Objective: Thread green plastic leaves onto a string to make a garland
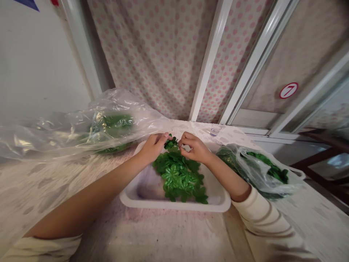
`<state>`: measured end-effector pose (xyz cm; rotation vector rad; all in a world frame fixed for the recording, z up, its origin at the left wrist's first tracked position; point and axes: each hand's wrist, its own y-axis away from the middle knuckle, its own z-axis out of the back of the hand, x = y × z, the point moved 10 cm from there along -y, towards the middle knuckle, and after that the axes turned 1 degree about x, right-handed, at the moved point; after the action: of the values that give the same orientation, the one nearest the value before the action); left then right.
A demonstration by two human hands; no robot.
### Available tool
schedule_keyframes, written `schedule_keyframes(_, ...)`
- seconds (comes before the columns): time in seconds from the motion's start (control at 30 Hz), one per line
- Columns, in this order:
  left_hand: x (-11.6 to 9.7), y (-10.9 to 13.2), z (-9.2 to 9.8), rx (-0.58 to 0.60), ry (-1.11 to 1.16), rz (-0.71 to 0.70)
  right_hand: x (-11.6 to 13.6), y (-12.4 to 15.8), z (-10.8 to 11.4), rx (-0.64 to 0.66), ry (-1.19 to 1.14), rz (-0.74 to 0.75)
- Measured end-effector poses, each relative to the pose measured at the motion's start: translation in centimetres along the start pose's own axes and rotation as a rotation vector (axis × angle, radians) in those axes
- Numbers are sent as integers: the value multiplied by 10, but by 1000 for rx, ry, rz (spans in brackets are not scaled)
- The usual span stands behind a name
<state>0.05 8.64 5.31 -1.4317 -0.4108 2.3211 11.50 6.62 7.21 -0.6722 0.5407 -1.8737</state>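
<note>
1. Fingers [163, 137] of the left hand [153, 147] were curled inward with the tips bunched, at the near side of a small sprig of green leaves [171, 142]. Whether they pinched the sprig could not be determined from this view.
2. Fingers [185, 140] of the right hand [195, 149] were likewise curved and drawn together, the thumb and forefinger close to the same sprig from the opposite side. A narrow gap remained visible between this hand and the left; any grip could not be determined.
3. Glossy green leaves [178, 177] lay in a loose heap inside a white plastic tray [174, 205], toward the tray's far end, directly below both hands. The sprig sat at the far end of this heap.
4. Tray on a worktop [40, 189] with a mottled cream covering, between the two forearms.
5. Left of the tray, a transparent plastic bag [117, 105] enclosed a mass of green leaves [113, 122]. Right of the tray, a second transparent bag [259, 174] held more green leaves [275, 171], just beside the right forearm.
6. Cream ribbed sleeves [261, 222] covered the arms nearest the camera.
7. Background: a pink polka-dot curtain [163, 62] and a white-framed panel bearing a round sticker numbered 7 [288, 90].
</note>
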Motion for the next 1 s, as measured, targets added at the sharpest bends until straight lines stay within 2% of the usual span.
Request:
schedule_keyframes(0.2,-1,-2,-5,19,-42,13,4,-2,9,-85,69,31)
schedule_keyframes(0.47,4,-5,-4,4,-70,9,4,-2,4,-39,24,42)
schedule_keyframes(0.7,5,-5,-7,27,-53,-6,5,-2,4,-42,-52,48)
schedule_keyframes(1.0,6,-4,-15,63,-133,-32,7,-3,4,-28,-35,62)
